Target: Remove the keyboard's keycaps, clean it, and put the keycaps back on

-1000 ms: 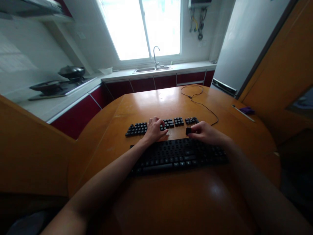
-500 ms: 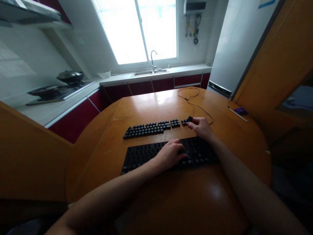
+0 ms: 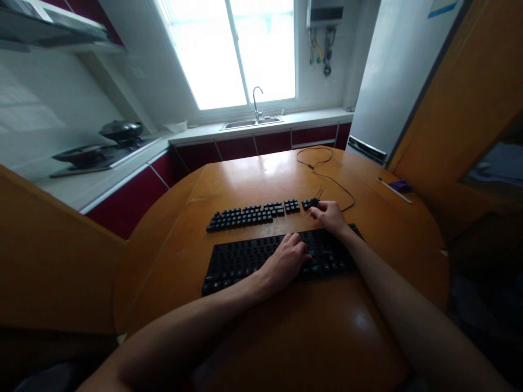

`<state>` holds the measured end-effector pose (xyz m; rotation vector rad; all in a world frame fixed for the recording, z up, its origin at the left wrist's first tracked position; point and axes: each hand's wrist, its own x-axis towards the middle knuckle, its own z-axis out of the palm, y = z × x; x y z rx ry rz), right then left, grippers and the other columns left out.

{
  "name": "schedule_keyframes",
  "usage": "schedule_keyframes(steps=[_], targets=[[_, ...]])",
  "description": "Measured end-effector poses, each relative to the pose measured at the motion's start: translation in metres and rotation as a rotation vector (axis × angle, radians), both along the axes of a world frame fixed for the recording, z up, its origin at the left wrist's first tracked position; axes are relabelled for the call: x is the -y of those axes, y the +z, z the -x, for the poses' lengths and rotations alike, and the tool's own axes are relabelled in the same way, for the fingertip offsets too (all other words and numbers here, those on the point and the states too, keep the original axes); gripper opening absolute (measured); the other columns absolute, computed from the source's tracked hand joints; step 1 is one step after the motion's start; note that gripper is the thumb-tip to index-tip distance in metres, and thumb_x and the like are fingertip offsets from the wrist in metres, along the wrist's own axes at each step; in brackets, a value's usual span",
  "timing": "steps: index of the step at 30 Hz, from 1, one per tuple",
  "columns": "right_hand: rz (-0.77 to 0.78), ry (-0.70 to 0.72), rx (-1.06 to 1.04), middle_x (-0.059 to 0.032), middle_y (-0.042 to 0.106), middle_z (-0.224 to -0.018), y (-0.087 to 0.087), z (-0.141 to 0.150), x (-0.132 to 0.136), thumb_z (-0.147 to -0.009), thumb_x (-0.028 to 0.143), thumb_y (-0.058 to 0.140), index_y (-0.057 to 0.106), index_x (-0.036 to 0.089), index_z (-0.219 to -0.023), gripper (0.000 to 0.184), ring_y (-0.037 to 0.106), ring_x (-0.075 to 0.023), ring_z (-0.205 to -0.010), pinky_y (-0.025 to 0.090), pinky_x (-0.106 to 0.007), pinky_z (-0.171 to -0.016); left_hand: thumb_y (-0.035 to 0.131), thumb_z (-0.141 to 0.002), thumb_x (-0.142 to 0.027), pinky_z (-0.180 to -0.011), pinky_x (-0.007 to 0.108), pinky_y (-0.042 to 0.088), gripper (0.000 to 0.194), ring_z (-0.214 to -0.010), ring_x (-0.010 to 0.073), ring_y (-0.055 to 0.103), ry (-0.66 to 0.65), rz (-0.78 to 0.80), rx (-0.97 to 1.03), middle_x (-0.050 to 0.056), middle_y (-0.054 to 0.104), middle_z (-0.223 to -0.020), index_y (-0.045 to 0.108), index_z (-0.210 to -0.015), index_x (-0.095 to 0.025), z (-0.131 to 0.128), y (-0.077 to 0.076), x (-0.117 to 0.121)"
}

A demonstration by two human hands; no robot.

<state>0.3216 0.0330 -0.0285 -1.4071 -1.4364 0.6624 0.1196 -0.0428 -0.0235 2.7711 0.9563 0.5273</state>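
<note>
My left hand [image 3: 285, 260] rests over the middle of a black keyboard [image 3: 241, 256], fingers loosely bent and pointing down at it. Much of the keyboard's upper part shows bare key positions, while keycaps remain along the near edge. Behind it lie rows of loose black keycaps [image 3: 241, 216] on the table. My right hand [image 3: 330, 216] pinches what looks like a wire keycap puller [image 3: 314, 202], a small black piece with thin wires sticking out. The hand is beside the right end of the keycap rows. Its fingertips partly hide the puller; whether a keycap is in it I cannot tell.
A black cable [image 3: 341, 188] loops over the back of the wooden table [image 3: 180, 234]. Toward the right edge lie a thin white stick [image 3: 394, 190] and a purple cloth-like item [image 3: 401, 186]. Beyond stand a counter with a sink [image 3: 241, 124], a stove with pans, and a fridge.
My right hand has drawn slightly left and lower with the puller, nearer the keycap rows. On the keyboard, my left hand's thumb has closed in toward its fingers.
</note>
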Motion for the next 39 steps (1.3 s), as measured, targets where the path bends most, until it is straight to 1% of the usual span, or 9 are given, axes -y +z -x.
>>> schedule_keyframes(steps=[3, 7, 13, 20, 23, 29, 32, 35, 39], targets=[[0.013, 0.005, -0.039, -0.0054, 0.064, -0.060, 0.001, 0.000, 0.000, -0.070, 0.043, 0.060, 0.064, 0.016, -0.061, 0.028, 0.055, -0.0172, -0.058, 0.037, -0.028, -0.056, 0.060, -0.096, -0.026, -0.095, 0.041, 0.049, 0.014, -0.098, 0.0240, 0.055, -0.001, -0.012, -0.010, 0.008, 0.060, -0.096, 0.061, -0.087, -0.017, 0.000, -0.001, 0.000], [0.007, 0.012, -0.045, -0.0049, 0.064, -0.060, 0.000, -0.001, -0.001, -0.070, 0.042, 0.060, 0.063, 0.015, -0.061, 0.028, 0.054, -0.0169, -0.058, 0.038, -0.028, -0.056, 0.061, -0.096, -0.023, -0.094, 0.039, 0.049, 0.008, -0.099, 0.0235, 0.056, 0.000, 0.010, 0.017, 0.008, 0.060, -0.098, 0.062, -0.091, -0.016, 0.001, 0.005, 0.002], [-0.002, 0.015, -0.001, -0.0048, 0.064, -0.061, -0.001, -0.001, -0.001, -0.073, 0.041, 0.060, 0.064, 0.015, -0.063, 0.028, 0.055, -0.0168, -0.058, 0.037, -0.027, -0.055, 0.078, -0.083, -0.028, -0.088, 0.035, 0.051, 0.019, -0.095, 0.0222, 0.060, -0.001, 0.218, 0.148, 0.007, 0.064, -0.099, 0.070, -0.097, -0.017, 0.003, 0.011, -0.002], [0.004, 0.023, 0.024, -0.0037, 0.063, -0.059, -0.001, -0.001, -0.002, -0.074, 0.042, 0.060, 0.061, 0.017, -0.061, 0.028, 0.054, -0.0162, -0.057, 0.036, -0.027, -0.054, 0.080, -0.080, -0.025, -0.082, 0.032, 0.053, 0.015, -0.085, 0.0202, 0.066, -0.044, 0.346, 0.184, 0.006, 0.070, -0.092, 0.078, -0.095, -0.019, -0.002, 0.014, -0.014], [0.007, 0.023, 0.028, -0.0040, 0.064, -0.059, -0.002, -0.001, -0.001, -0.074, 0.042, 0.060, 0.062, 0.017, -0.061, 0.029, 0.054, -0.0165, -0.057, 0.037, -0.027, -0.054, 0.078, -0.082, -0.025, -0.082, 0.032, 0.054, 0.012, -0.084, 0.0200, 0.066, -0.015, 0.317, 0.165, 0.005, 0.070, -0.090, 0.078, -0.092, -0.020, -0.004, 0.014, -0.013], [-0.009, 0.026, 0.004, -0.0047, 0.064, -0.060, -0.001, -0.001, 0.000, -0.074, 0.041, 0.060, 0.063, 0.016, -0.061, 0.029, 0.055, -0.0165, -0.057, 0.038, -0.027, -0.055, 0.063, -0.092, -0.017, -0.093, 0.037, 0.052, 0.008, -0.097, 0.0232, 0.061, 0.010, 0.098, 0.110, 0.008, 0.066, -0.097, 0.070, -0.092, -0.017, -0.009, 0.001, 0.002], [-0.003, 0.024, 0.003, -0.0050, 0.065, -0.060, -0.001, -0.002, 0.000, -0.073, 0.042, 0.061, 0.063, 0.016, -0.061, 0.029, 0.056, -0.0168, -0.058, 0.038, -0.027, -0.055, 0.060, -0.094, -0.016, -0.093, 0.036, 0.053, 0.010, -0.097, 0.0218, 0.061, 0.034, 0.116, 0.200, 0.007, 0.066, -0.098, 0.069, -0.097, -0.018, -0.008, 0.000, 0.003], [0.003, 0.029, -0.009, -0.0055, 0.066, -0.061, 0.000, -0.002, 0.000, -0.072, 0.043, 0.062, 0.063, 0.016, -0.061, 0.029, 0.057, -0.0173, -0.059, 0.039, -0.027, -0.055, 0.063, -0.094, -0.021, -0.090, 0.035, 0.053, 0.010, -0.095, 0.0202, 0.063, 0.066, 0.156, 0.334, 0.007, 0.068, -0.100, 0.071, -0.099, -0.020, -0.001, 0.011, -0.013], [0.010, 0.030, -0.019, -0.0053, 0.066, -0.061, 0.001, -0.002, 0.000, -0.072, 0.042, 0.062, 0.064, 0.016, -0.062, 0.028, 0.057, -0.0173, -0.058, 0.040, -0.027, -0.056, 0.067, -0.091, -0.024, -0.087, 0.035, 0.051, 0.008, -0.091, 0.0202, 0.065, 0.141, 0.114, 0.344, 0.005, 0.072, -0.097, 0.074, -0.094, -0.021, 0.016, 0.030, -0.061]])
